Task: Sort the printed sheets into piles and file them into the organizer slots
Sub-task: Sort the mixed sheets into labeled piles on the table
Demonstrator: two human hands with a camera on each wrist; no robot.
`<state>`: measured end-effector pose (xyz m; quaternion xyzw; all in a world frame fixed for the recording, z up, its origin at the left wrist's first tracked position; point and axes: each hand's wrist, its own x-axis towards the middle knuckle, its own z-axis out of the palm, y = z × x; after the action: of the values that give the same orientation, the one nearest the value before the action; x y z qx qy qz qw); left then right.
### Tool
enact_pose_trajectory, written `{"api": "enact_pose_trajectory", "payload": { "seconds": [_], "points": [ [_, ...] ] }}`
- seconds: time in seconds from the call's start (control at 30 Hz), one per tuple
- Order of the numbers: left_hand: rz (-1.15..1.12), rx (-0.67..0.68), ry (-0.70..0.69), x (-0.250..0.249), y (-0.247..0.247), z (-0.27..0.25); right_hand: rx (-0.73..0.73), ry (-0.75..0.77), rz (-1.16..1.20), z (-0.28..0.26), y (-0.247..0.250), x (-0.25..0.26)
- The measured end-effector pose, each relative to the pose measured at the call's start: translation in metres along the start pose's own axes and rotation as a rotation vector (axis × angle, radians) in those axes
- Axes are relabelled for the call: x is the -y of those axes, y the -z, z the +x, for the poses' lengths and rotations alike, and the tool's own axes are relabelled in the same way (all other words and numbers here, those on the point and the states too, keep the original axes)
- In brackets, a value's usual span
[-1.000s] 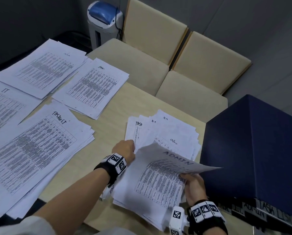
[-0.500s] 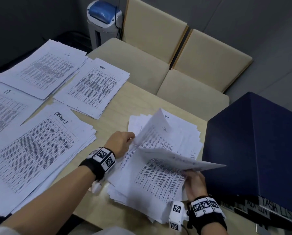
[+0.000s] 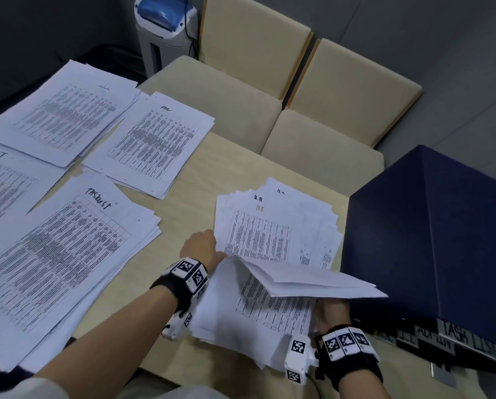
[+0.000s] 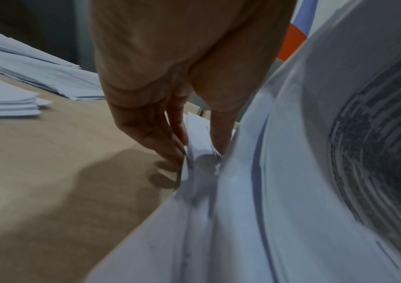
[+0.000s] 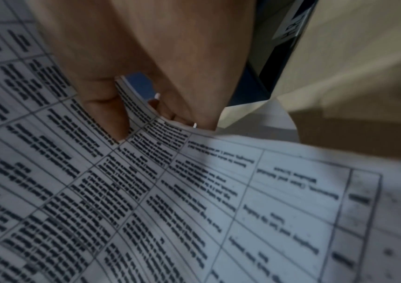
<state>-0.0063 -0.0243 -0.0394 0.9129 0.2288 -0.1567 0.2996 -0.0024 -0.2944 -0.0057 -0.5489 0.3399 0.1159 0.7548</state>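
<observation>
Leafing through the unsorted stack on the desk: left hand pinches page edges, right hand grips lifted sheets; an HR page has now surfaced, awaiting sorting.

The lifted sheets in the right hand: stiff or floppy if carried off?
Probably floppy: the lifted sheets already bow where the right hand pinches one edge. Likely light. They may fan apart, since their edges sit uneven.
</observation>
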Motion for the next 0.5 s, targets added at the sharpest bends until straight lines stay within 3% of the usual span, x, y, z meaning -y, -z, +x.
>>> {"api": "enact_pose_trajectory", "payload": {
  "seconds": [0.13,0.23,0.3,0.43,0.5],
  "points": [
    [-0.006,-0.067,-0.030,0.002,0.002,0.000,0.025,-0.013,-0.097,-0.006,-0.006,0.011],
    [-0.119,-0.182,-0.154,0.006,0.010,-0.002,0.071,0.059,-0.207,-0.005,-0.011,0.020],
    [-0.280,-0.096,-0.230,0.003,0.021,-0.007,0.153,0.085,-0.250,-0.013,-0.023,0.029],
    [-0.553,0.140,-0.198,0.000,0.040,-0.015,0.186,0.188,-0.232,-0.029,-0.059,0.053],
    [-0.769,0.187,-0.185,-0.005,0.051,-0.024,0.230,0.222,-0.237,-0.032,-0.075,0.059]
  ]
}}
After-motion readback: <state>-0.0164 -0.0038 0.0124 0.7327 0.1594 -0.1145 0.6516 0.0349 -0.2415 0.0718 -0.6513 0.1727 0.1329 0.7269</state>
